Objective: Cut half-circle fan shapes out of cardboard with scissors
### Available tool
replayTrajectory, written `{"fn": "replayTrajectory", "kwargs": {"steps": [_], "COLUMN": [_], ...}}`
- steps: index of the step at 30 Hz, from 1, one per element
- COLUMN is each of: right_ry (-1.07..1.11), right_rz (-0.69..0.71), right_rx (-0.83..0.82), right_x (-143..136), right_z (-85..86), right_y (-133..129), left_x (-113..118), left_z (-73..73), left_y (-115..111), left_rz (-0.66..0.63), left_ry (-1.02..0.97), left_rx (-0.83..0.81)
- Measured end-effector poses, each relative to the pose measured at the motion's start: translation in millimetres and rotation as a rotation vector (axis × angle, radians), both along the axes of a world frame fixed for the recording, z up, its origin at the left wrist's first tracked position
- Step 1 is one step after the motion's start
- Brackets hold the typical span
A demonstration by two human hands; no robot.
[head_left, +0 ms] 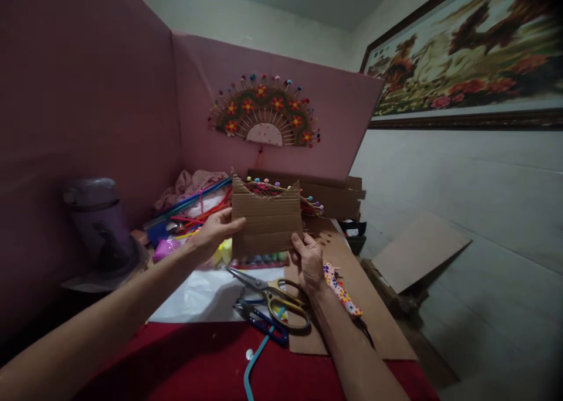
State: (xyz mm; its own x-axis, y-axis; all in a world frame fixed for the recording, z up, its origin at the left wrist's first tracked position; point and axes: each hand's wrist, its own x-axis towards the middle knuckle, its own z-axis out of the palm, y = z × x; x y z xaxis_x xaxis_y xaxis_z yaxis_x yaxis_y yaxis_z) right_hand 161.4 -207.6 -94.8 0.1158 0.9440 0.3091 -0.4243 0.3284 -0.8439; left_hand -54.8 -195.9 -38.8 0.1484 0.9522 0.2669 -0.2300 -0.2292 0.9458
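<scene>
Between my two hands a piece of corrugated cardboard is held up, with a curved notch cut in its top edge. My left hand pinches its left side, thumb on the near face. At the lower right corner my right hand grips it, thumb in front. Just below lie large scissors with gold handles and a small pair of blue-handled snips. Behind the cardboard, partly hidden, is something edged with coloured pompoms.
A decorated fan hangs on the pink panel. A large cardboard sheet lies at right, with a flower-patterned strip on it. Left stand a purple bottle and craft supplies. A teal strip crosses the red cloth.
</scene>
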Motion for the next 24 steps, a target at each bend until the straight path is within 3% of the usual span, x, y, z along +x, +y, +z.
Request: {"fn": "replayTrajectory", "kwargs": {"steps": [2,5,8,11,20,24], "right_ry": [-0.021,-0.122,-0.402,-0.732,-1.277,-1.362], "right_rz": [0.003,-0.079,-0.248,-0.363,-0.334,-0.300], "right_rx": [-0.013,-0.001,0.069,0.127,0.362,0.419], "right_x": [-0.6,0.8,3.4,3.2,-2.9,-3.0], "right_z": [-2.5,-7.5,-15.0,-21.0,-20.3,-23.7], "right_y": [0.3,2.2,6.1,7.4,-8.2,-8.0], "left_x": [3.0,-1.3,-14.0,-28.4,-62.3,-69.7], "left_z": [-4.4,-3.5,1.4,4.8,-4.3,-14.3], "left_y": [-10.2,-17.0,-16.8,-15.8,-7.1,-7.2], "left_rz": [0.035,0.218,0.447,0.575,0.724,0.840], "left_ry": [-0.027,-0.126,-0.242,-0.334,-0.345,-0.266], "left_rx": [-0.019,0.062,0.143,0.174,0.338,0.355]}}
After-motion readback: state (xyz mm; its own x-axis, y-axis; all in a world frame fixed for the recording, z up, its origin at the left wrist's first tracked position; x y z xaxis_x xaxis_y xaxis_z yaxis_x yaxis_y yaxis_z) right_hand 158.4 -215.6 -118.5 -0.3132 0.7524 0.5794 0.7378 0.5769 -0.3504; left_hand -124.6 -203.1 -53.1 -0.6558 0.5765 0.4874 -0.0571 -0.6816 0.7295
